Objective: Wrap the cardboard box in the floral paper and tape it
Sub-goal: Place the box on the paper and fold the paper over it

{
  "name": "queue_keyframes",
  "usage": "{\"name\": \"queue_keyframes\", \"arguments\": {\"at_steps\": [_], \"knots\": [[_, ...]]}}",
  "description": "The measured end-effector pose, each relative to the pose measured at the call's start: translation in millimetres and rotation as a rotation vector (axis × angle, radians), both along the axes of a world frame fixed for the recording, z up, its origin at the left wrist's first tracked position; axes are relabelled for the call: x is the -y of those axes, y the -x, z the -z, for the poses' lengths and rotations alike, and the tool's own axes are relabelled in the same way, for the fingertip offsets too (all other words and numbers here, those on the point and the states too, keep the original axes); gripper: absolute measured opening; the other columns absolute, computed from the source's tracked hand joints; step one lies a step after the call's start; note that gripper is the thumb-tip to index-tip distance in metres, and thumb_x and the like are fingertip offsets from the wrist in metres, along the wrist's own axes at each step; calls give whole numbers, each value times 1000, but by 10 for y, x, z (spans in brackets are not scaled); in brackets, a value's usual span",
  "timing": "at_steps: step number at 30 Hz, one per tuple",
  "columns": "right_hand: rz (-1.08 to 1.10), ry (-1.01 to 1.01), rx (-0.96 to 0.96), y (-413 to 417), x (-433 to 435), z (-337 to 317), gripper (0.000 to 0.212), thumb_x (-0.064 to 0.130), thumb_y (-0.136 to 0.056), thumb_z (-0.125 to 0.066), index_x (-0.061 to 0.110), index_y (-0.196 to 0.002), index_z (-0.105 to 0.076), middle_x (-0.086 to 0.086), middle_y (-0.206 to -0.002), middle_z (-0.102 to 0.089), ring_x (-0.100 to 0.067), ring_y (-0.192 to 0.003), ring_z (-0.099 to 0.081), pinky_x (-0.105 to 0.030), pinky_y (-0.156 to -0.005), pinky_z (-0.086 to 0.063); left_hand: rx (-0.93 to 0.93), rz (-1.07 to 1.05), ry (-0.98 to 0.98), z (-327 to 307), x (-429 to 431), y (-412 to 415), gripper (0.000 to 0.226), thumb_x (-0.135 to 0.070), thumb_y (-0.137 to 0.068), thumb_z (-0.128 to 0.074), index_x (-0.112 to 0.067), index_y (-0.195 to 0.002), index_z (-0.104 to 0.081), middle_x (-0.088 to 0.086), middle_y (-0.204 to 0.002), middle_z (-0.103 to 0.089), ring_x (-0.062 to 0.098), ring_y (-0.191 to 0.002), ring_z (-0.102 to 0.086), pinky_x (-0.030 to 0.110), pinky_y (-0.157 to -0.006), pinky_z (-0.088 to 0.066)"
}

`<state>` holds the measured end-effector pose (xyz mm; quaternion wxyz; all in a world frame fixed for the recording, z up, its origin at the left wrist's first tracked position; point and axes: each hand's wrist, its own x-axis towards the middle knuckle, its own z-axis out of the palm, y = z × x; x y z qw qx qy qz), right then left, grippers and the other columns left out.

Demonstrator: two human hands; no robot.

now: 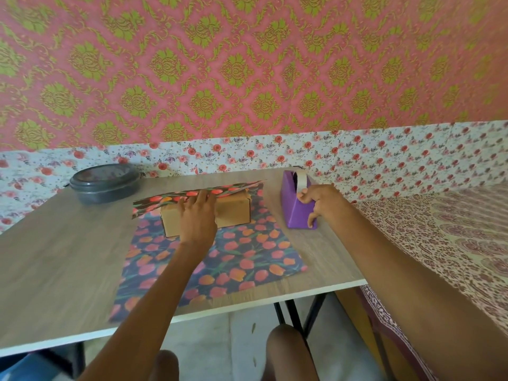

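My left hand (196, 215) flat, pressing floral paper (247, 259) onto the cardboard box (233, 213) top, my right hand (319, 200) gripping the purple tape dispenser (295, 213) right of the box

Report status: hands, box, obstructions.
Left hand presses floral paper flap onto cardboard box. Right hand grips purple tape dispenser. Near side unwrapped. Nothing blocking.

1. Back wall: pink wallpaper with green damask medallions (247, 64), covers the upper part.
2. Below it, a band of white paper printed with small red roses (384, 155), running along the wall behind the table.
3. Light wood-grain table top with a white edge (68, 257), on thin black metal legs (294, 312).
4. Pale grey floor (233, 339) under the table.
5. Right: a surface draped in cream cloth with maroon block print (453, 229), just beside the table.
6. Light soft, even.
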<state>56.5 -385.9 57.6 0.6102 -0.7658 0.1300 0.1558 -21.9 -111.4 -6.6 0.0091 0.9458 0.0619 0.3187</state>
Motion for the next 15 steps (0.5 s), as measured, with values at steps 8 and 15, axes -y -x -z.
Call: {"name": "queue_keyframes", "arguments": {"at_steps": [8,15], "knots": [[44,89,-6,138,-58,-75,62,14,-86,-76,10,-141,-47,-20,-137,-49,-54,-121,-47,-73,-90,-44,-42,0,13,-13,-4,29,50,-5,-78,-74,-15,-124,-58,4,-127,-56,33,-111,-58,56,-103,-39],[171,-261,78,318,-110,-386,52,33,-100,-58,15,-146,-42,-7,-149,-44,-35,-143,-30,-76,-101,-30,-30,-7,18,-11,30,60,52,-1,-74,-75,-14,-122,-59,6,-124,-57,33,-108,-58,56,-102,-39]]}}
